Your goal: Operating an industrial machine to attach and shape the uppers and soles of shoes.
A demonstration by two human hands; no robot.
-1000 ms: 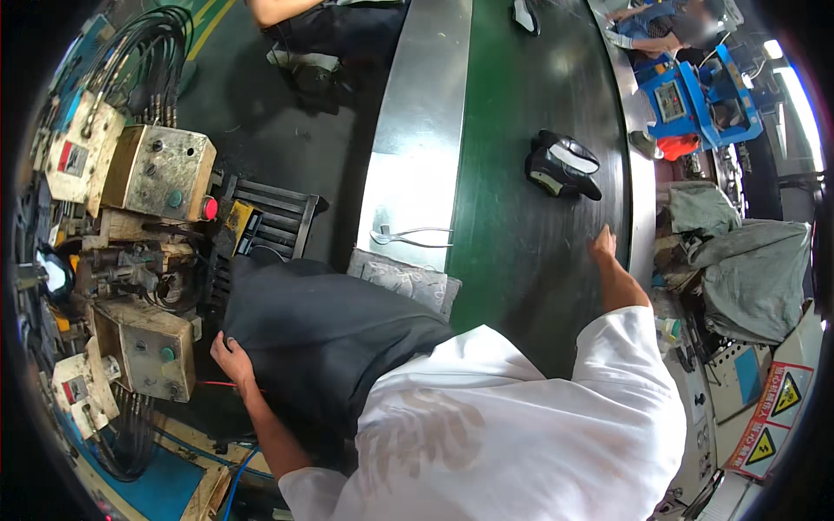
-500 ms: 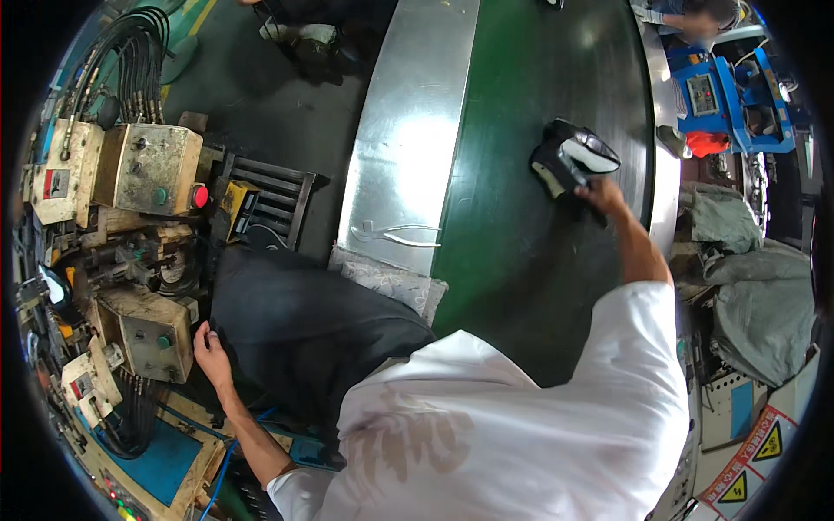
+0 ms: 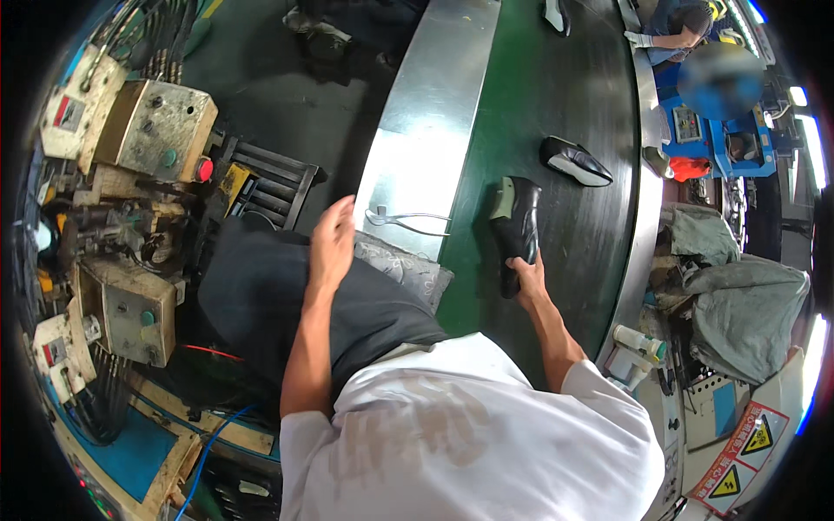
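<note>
A black shoe point(image 3: 520, 213) with a pale green patch at its far end is in my right hand point(image 3: 530, 280), whose fingers wrap round the near end. It is over the dark green conveyor belt point(image 3: 495, 321); whether it touches the belt I cannot tell. Above my dark-clothed thigh, my left hand point(image 3: 331, 243) is open and empty, its fingers stretched out. Metal pincers point(image 3: 408, 220) lie to its right on the shiny metal ledge point(image 3: 434, 104). Farther along the belt rests a second black shoe point(image 3: 576, 162) with a whitish area on its side.
Worn machine boxes with buttons point(image 3: 156, 130) stand at left, beside a black slatted rack point(image 3: 278, 178). A grey cloth pad point(image 3: 404, 271) lies at the ledge's near end. Another shoe point(image 3: 558, 17) is far up the belt. A co-worker's gloved hand point(image 3: 641, 40) is at far right.
My right hand has drawn one shoe nearer and leftward, apart from the other shoe on the belt. My left hand has risen from beside the machine box toward the ledge. The view has shifted.
</note>
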